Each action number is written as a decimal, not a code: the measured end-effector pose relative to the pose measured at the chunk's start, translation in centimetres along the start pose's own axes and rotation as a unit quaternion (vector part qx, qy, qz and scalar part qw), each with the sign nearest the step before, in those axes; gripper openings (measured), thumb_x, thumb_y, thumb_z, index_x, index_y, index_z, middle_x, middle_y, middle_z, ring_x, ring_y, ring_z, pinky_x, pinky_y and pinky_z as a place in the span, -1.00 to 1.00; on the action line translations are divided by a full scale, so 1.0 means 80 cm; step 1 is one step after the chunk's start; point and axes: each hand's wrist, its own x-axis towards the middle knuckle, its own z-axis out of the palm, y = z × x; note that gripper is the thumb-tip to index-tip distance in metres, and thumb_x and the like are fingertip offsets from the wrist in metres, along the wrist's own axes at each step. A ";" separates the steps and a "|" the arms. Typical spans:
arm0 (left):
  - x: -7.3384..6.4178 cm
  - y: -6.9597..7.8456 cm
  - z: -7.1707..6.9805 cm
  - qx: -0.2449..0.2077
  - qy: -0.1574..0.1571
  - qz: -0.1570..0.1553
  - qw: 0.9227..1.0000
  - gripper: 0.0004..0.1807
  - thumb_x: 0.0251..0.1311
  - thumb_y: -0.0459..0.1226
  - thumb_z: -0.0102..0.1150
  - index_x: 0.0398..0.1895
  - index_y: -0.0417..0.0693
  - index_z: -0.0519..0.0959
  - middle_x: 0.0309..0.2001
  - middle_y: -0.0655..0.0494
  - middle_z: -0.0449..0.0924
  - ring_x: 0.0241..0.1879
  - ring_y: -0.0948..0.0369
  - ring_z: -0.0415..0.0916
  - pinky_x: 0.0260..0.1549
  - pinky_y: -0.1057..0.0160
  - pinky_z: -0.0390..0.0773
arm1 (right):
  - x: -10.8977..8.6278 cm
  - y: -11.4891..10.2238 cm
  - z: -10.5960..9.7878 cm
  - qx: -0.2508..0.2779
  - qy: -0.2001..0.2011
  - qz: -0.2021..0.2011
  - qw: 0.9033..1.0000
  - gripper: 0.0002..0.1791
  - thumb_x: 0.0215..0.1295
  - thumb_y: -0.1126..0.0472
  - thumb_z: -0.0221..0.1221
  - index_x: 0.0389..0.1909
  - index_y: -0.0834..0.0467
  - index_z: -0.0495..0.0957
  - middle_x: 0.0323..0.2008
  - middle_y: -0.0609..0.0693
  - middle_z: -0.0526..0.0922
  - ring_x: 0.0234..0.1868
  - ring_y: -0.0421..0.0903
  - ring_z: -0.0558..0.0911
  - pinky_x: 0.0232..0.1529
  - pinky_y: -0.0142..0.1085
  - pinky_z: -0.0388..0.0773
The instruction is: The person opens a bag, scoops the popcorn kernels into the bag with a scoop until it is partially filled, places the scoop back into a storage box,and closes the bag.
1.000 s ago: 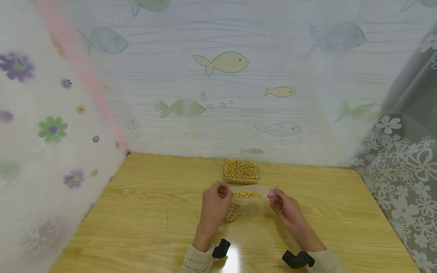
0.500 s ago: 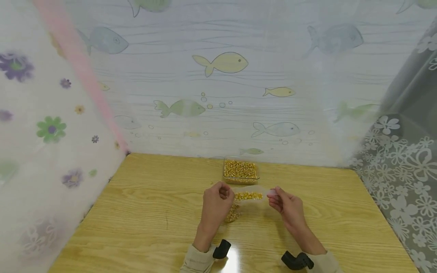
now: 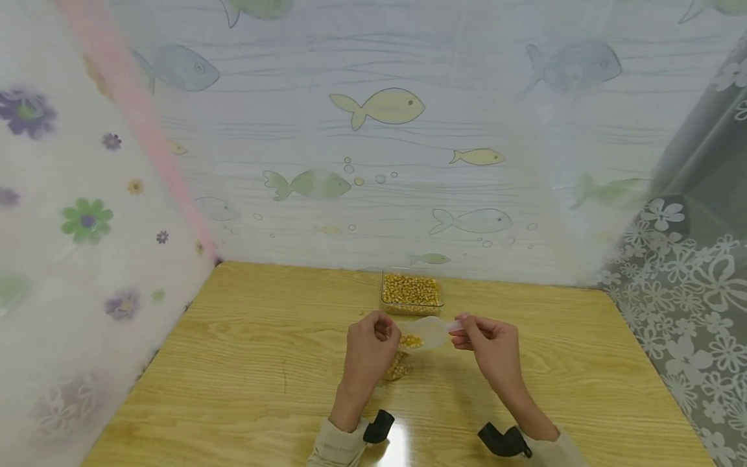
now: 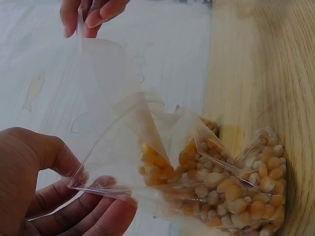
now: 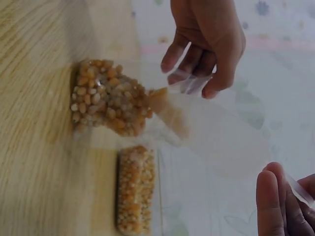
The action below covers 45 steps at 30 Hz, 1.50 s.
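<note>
My left hand [image 3: 370, 347] pinches the mouth edge of a clear plastic bag [image 4: 221, 194] between thumb and fingers. The bag's lower part, filled with corn kernels, stands on the table below that hand. To the right, my right hand [image 3: 496, 350] grips the handle of a translucent white scoop [image 3: 433, 332]. The scoop's tip sits inside the bag's mouth, tilted down to the left. Yellow kernels [image 4: 155, 164] lie at its lower end, close over those in the bag. In the right wrist view the scoop's bowl overlaps the bag's upper part.
A clear rectangular container [image 3: 411, 309] full of corn kernels stands just beyond the hands, near the table's back edge. A loose kernel lies left of it on the wooden table [image 3: 262, 363]. Fish-patterned sheeting [image 3: 379, 194] hangs behind the table.
My right hand has turned and moved slightly left, tilting the scoop. The kernels have slid from along the scoop to its left end inside the bag. The left hand stays nearly still.
</note>
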 end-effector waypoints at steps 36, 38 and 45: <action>-0.003 0.009 -0.004 0.008 0.012 -0.007 1.000 -0.90 0.32 -0.39 0.18 -0.36 -0.11 0.63 -0.50 0.11 0.62 -0.53 0.33 0.57 -0.46 0.37 0.60 | -0.023 -0.032 0.014 -0.032 0.037 -0.153 0.987 -0.87 0.37 0.42 0.24 -0.29 0.35 0.76 -0.47 0.17 0.77 -0.51 -0.25 0.74 -0.43 -0.38 0.68; -0.003 0.010 -0.004 0.004 0.011 -0.005 1.000 -0.90 0.34 -0.39 0.18 -0.36 -0.12 0.63 -0.50 0.10 0.61 -0.54 0.33 0.57 -0.47 0.37 0.60 | -0.024 -0.036 0.012 -0.028 0.044 -0.164 0.985 -0.87 0.36 0.44 0.23 -0.29 0.36 0.76 -0.47 0.13 0.78 -0.51 -0.25 0.74 -0.43 -0.38 0.68; -0.006 0.016 -0.006 -0.013 0.015 0.002 1.000 -0.89 0.35 -0.40 0.17 -0.35 -0.13 0.63 -0.50 0.11 0.60 -0.52 0.30 0.58 -0.46 0.36 0.61 | -0.026 -0.049 0.002 -0.018 0.051 -0.192 0.980 -0.86 0.35 0.49 0.21 -0.26 0.39 0.75 -0.45 -0.07 0.79 -0.51 -0.26 0.74 -0.43 -0.40 0.67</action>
